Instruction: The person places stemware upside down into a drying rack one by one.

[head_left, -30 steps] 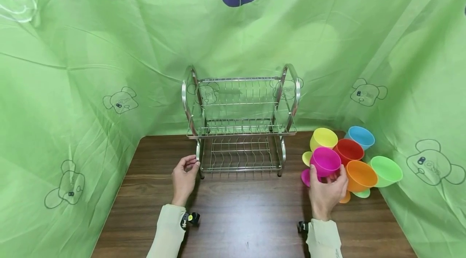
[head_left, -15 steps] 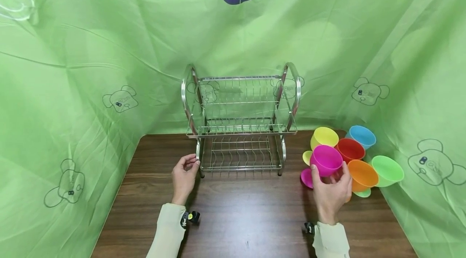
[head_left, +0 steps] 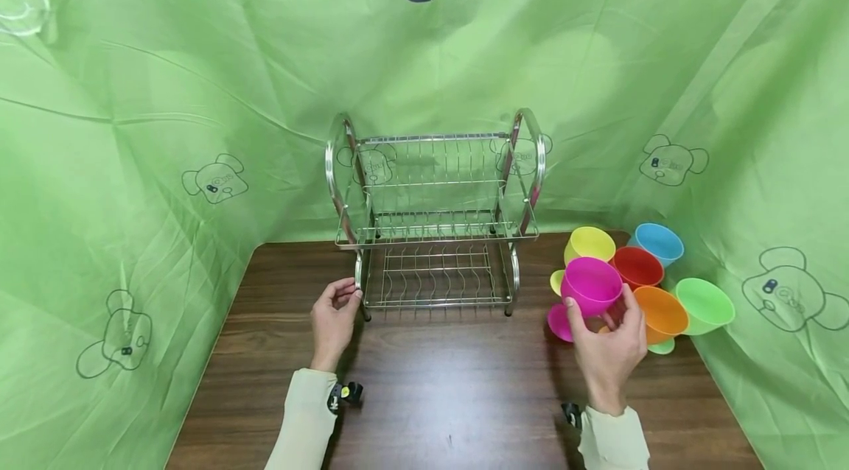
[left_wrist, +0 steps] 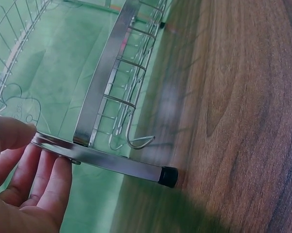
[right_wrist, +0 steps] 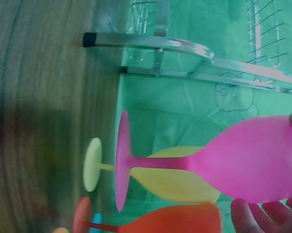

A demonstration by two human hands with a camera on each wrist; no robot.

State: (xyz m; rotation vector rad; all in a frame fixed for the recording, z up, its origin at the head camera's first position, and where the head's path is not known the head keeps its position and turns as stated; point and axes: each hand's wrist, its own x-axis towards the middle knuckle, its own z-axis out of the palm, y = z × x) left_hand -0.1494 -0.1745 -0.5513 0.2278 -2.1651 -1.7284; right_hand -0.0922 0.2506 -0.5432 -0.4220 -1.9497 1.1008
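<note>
My left hand [head_left: 334,323] pinches the left front upright of a two-tier metal dish rack [head_left: 438,302]. In the left wrist view, the thumb lies on one side of the metal frame [left_wrist: 112,161] and the fingers on the other. On the right, my right hand [head_left: 610,352] holds a pink plastic goblet [head_left: 590,289] by its bowl, thumb and fingers on opposite sides. The right wrist view shows the goblet's stem [right_wrist: 160,162] and round foot [right_wrist: 122,162], with the bowl partly out of frame. The goblet stands about upright in front of the others.
Behind and beside the pink goblet are a yellow goblet [head_left: 589,243], a red one [head_left: 638,267], a blue one [head_left: 658,243], an orange one [head_left: 662,315] and a light green one [head_left: 706,306]. Green printed cloth [head_left: 424,57] surrounds the wooden table [head_left: 424,396].
My right hand has shifted slightly right around the pink goblet, whose bowl looks a little larger and nearer. The left hand stays on the rack. The head view has tilted slightly.
</note>
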